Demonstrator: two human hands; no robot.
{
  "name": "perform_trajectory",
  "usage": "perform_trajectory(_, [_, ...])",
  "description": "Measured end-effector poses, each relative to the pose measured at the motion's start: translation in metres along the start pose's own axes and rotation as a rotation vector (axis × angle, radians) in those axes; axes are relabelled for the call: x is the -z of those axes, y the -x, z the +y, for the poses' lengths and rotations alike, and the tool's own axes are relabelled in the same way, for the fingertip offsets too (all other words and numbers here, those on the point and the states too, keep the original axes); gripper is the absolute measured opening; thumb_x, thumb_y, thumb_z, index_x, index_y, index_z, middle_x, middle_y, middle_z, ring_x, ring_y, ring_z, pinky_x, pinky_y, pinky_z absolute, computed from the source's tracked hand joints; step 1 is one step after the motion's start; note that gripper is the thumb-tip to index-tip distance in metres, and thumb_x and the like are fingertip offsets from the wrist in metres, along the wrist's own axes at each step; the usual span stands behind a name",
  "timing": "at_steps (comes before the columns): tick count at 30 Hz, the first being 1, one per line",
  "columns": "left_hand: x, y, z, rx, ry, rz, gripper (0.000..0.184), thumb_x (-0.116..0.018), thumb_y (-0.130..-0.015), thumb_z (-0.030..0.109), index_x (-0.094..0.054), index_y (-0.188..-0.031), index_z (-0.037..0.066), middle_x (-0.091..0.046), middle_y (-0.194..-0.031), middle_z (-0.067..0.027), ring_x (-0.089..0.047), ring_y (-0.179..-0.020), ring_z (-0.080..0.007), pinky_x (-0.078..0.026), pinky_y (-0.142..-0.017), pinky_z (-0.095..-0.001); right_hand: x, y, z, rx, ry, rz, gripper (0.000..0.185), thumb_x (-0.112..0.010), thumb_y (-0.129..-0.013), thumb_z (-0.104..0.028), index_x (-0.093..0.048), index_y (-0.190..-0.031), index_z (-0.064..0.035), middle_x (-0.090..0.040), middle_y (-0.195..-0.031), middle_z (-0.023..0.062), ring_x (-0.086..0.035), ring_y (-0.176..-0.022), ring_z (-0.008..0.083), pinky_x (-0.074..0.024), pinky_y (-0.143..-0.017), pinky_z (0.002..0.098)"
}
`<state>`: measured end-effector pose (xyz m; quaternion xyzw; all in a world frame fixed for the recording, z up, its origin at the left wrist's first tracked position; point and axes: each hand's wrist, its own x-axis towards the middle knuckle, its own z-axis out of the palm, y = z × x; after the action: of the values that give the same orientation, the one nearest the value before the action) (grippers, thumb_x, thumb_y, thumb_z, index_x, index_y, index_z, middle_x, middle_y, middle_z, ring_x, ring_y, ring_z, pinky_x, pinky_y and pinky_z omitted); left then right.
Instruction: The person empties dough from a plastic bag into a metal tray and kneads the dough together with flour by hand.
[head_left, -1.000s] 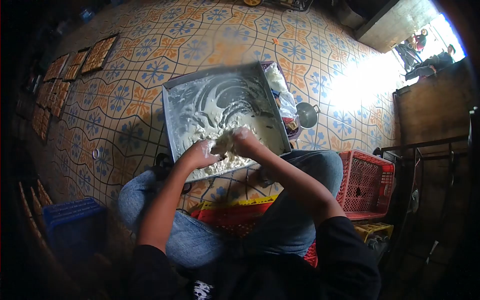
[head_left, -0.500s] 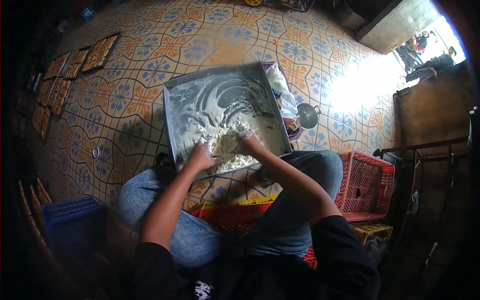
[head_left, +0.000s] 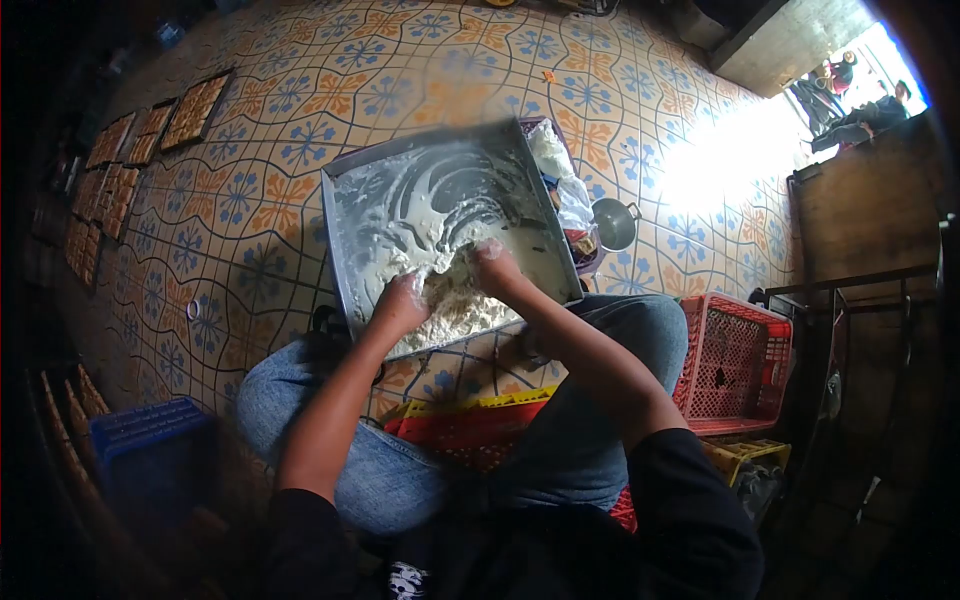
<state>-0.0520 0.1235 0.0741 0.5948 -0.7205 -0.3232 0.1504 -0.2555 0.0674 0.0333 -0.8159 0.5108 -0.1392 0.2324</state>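
Observation:
A large metal tray (head_left: 340, 255) with raised walls rests in front of my bent knees. Inside, crumbly pale dough (head_left: 455, 318) is heaped toward the near side, and wet white smears streak the far part of the tray bottom. My left hand (head_left: 404, 298), coated in flour, has its fingers curled into the left edge of the dough. On the heap's right side my right hand (head_left: 494, 268) is also floury, its fingers bent around dough. Some fingertips are hidden in the mixture.
A purple crate (head_left: 590, 262) with plastic bags stands against the tray's right side, beside a metal pot (head_left: 615, 224). Red crate (head_left: 735, 365) lies right of my knee; a blue crate (head_left: 150, 440) is at left. Filled trays (head_left: 197, 108) lie on the tiled floor.
Both hands have shifted slightly away from me, toward the middle of the tray, pushing dough along. More of the near dough heap now shows between my wrists.

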Motion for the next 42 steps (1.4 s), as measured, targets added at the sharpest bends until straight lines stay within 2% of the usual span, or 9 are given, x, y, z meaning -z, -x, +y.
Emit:
perform_trajectory(6, [0.064, 0.020, 0.053, 0.033, 0.019, -0.363, 0.042, -0.069, -0.062, 0.018, -0.060, -0.099, 0.001, -0.062, -0.090, -0.0224, -0.060, -0.087, -0.0363, -0.048, -0.080, -0.0389, 0.044, 0.025, -0.044, 0.465, 0.011, -0.381, 0.032, -0.065, -0.072, -0.025, -0.059, -0.094, -0.0021, -0.060, -0.080, 0.0184, -0.059, -0.079, 0.0326, -0.0470, -0.072, 0.0396])
perform_trajectory(9, [0.063, 0.026, 0.036, 0.116, -0.098, -0.398, 0.047, -0.069, -0.060, 0.019, -0.058, -0.101, -0.002, -0.062, -0.092, -0.0221, -0.060, -0.088, -0.0337, -0.047, -0.080, -0.0361, 0.077, 0.034, -0.051, 0.288, -0.016, -0.556, 0.032, -0.069, -0.063, -0.021, -0.062, -0.088, -0.0014, -0.062, -0.085, 0.0175, -0.060, -0.084, 0.0320, -0.0483, -0.073, 0.0384])
perform_trajectory(12, [0.040, 0.013, 0.001, 0.002, -0.124, -0.211, 0.046, -0.069, -0.060, 0.020, -0.059, -0.098, -0.003, -0.061, -0.093, -0.0240, -0.059, -0.090, -0.0353, -0.046, -0.080, -0.0374, 0.060, 0.026, -0.019, 0.270, 0.188, -0.337, 0.027, -0.064, -0.065, -0.021, -0.062, -0.085, -0.0028, -0.063, -0.085, 0.0158, -0.061, -0.080, 0.0331, -0.0486, -0.071, 0.0393])
perform_trajectory(19, [-0.001, 0.009, -0.014, -0.055, -0.322, -0.083, 0.073, -0.071, -0.059, 0.022, -0.044, -0.124, 0.003, -0.059, -0.103, -0.0217, -0.057, -0.098, -0.0346, -0.047, -0.084, -0.0391, -0.002, 0.011, 0.015, 0.198, -0.004, -0.114, 0.072, -0.076, -0.058, -0.047, -0.054, -0.115, -0.0081, -0.062, -0.090, 0.0181, -0.061, -0.082, 0.0331, -0.0485, -0.071, 0.0412])
perform_trajectory(24, [-0.037, 0.009, -0.034, 0.005, -0.328, -0.218, 0.059, -0.067, -0.060, 0.017, -0.052, -0.116, 0.005, -0.059, -0.099, -0.0248, -0.055, -0.099, -0.0382, -0.045, -0.087, -0.0418, -0.057, 0.027, -0.006, 0.130, 0.072, -0.226, 0.018, -0.061, -0.061, -0.015, -0.063, -0.073, -0.0010, -0.062, -0.078, 0.0170, -0.061, -0.077, 0.0327, -0.0493, -0.070, 0.0380])
perform_trajectory(28, [-0.031, 0.013, -0.022, 0.028, -0.260, -0.273, 0.051, -0.065, -0.061, 0.016, -0.055, -0.110, 0.004, -0.059, -0.099, -0.0223, -0.058, -0.092, -0.0373, -0.048, -0.081, -0.0414, -0.042, 0.023, -0.015, 0.103, 0.160, -0.494, 0.019, -0.060, -0.061, -0.016, -0.063, -0.074, -0.0029, -0.062, -0.076, 0.0168, -0.061, -0.076, 0.0307, -0.0489, -0.068, 0.0378])
perform_trajectory(32, [-0.006, 0.010, -0.002, 0.057, -0.185, -0.153, 0.038, -0.058, -0.066, 0.009, -0.057, -0.103, 0.002, -0.059, -0.098, -0.0219, -0.058, -0.091, -0.0368, -0.048, -0.080, -0.0416, -0.038, 0.019, 0.015, 0.256, -0.119, -0.077, 0.015, -0.061, -0.065, -0.019, -0.061, -0.071, -0.0048, -0.061, -0.070, 0.0152, -0.060, -0.066, 0.0313, -0.0468, -0.058, 0.0412])
perform_trajectory(38, [0.024, 0.003, 0.021, -0.019, -0.184, 0.028, 0.042, -0.066, -0.066, 0.017, -0.057, -0.105, 0.002, -0.058, -0.098, -0.0225, -0.057, -0.095, -0.0341, -0.047, -0.083, -0.0401, 0.033, 0.002, -0.021, 0.075, 0.098, 0.010, 0.011, -0.057, -0.069, -0.012, -0.058, -0.068, -0.0012, -0.057, -0.066, 0.0202, -0.057, -0.062, 0.0363, -0.0447, -0.053, 0.0432])
perform_trajectory(42, [0.047, 0.017, 0.040, -0.129, -0.232, -0.424, 0.046, -0.070, -0.063, 0.017, -0.059, -0.106, 0.004, -0.062, -0.094, -0.0207, -0.060, -0.090, -0.0329, -0.047, -0.080, -0.0382, 0.044, 0.021, -0.036, 0.374, 0.072, -0.514, 0.046, -0.072, -0.057, -0.020, -0.062, -0.098, -0.0028, -0.063, -0.091, 0.0160, -0.060, -0.088, 0.0298, -0.0473, -0.081, 0.0369])
